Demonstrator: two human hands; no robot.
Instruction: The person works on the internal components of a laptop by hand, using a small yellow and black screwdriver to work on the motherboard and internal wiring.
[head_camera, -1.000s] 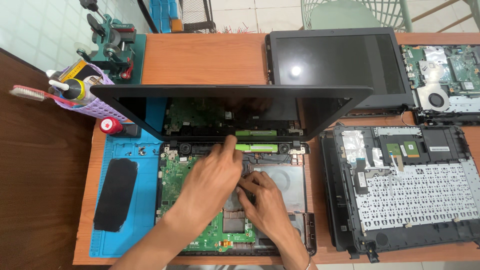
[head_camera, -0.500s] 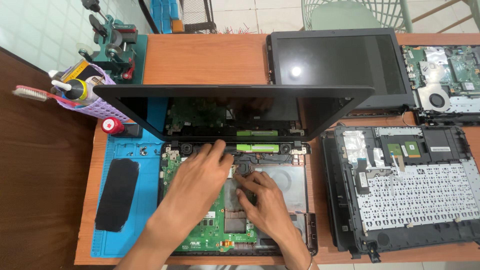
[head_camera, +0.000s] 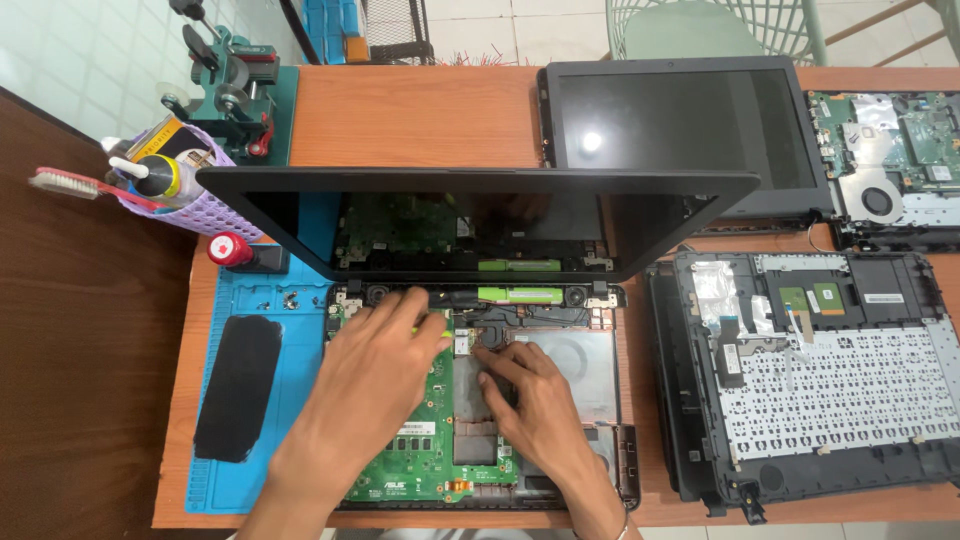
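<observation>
Two hands (head_camera: 375, 375), three opened laptops (head_camera: 480, 400), one keyboard cover (head_camera: 820, 380), one blue mat (head_camera: 235, 300)

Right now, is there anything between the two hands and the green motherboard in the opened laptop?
Nothing visible is in between. The left hand lies directly on the green motherboard, and the right hand rests on the grey plate beside it, fingertips near the hinge edge. The tilted laptop screen stands behind the hands, not over them.

Green circuit board (head_camera: 425, 455) in open black laptop (head_camera: 480, 215). Bright green strip (head_camera: 520, 295) near hinge. Blue mat (head_camera: 235, 400) with black pad (head_camera: 238, 385). Purple basket (head_camera: 205, 210), red-handled brush (head_camera: 80, 185). Orange-brown table (head_camera: 415, 115). White keyboard back (head_camera: 830, 390) in black frame.
</observation>
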